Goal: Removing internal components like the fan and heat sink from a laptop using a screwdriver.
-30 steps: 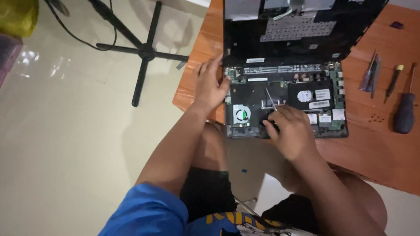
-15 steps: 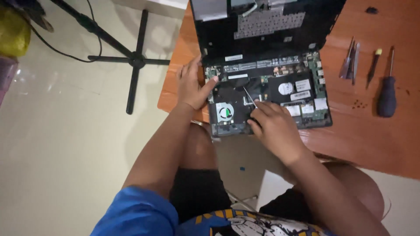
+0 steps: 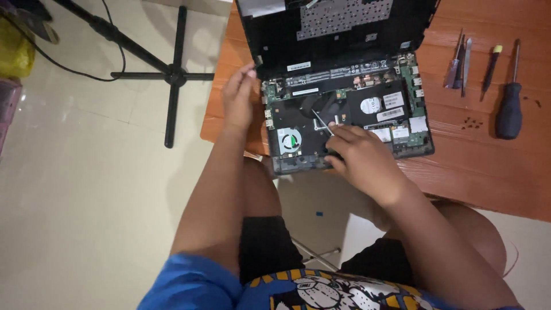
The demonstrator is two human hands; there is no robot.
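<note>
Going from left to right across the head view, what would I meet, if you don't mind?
Stand base → left hand → fan → right hand → tweezers → small yellow-capped screwdriver → big screwdriver.

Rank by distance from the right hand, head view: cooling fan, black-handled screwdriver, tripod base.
From the right hand:
1. Cooling fan, just left of it inside the opened laptop.
2. Black-handled screwdriver, right, on the wooden table.
3. Tripod base, far left, on the floor.

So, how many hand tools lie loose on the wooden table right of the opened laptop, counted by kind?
Thin grey metal prying tools: 2
Slim screwdriver with yellow-capped black handle: 1
Large screwdriver with dark blue handle: 1
Total: 4
</note>
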